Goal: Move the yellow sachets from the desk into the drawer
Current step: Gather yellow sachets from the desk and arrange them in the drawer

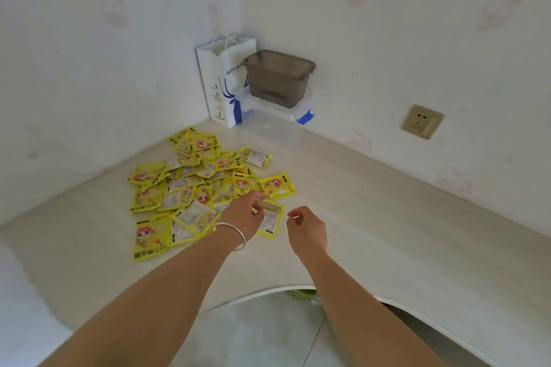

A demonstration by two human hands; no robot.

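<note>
While the left hand (243, 213) pinches the top edge of one yellow sachet (270, 222) between thumb and fingertips, its grip is narrow and closed on that sachet, which lies at the near right edge of the pile of yellow sachets (196, 188). A silver bangle (235, 235) circles the left wrist. Just right of the held sachet, the right hand (307, 229) hovers with its fingers loosely curled and its grip narrow, holding nothing, apart from the packet.

Beyond the held sachet the pile spreads over the tabletop (372, 217), overlapping too much for an exact count; roughly thirty packets show, some face up with a cartoon figure, others showing their clear backs.

Behind the pile, in the corner, stand one white paper bag (220, 83) with blue print and, right of it, one brown plastic box (278, 77) stacked on one clear plastic box (277, 125) with blue clips.

The pale tabletop is L-shaped with a curved front edge, fitted between two walls papered with faint pink figures. One wall socket (422, 121) sits on the wall right of the pile. No drawer can be seen.
</note>
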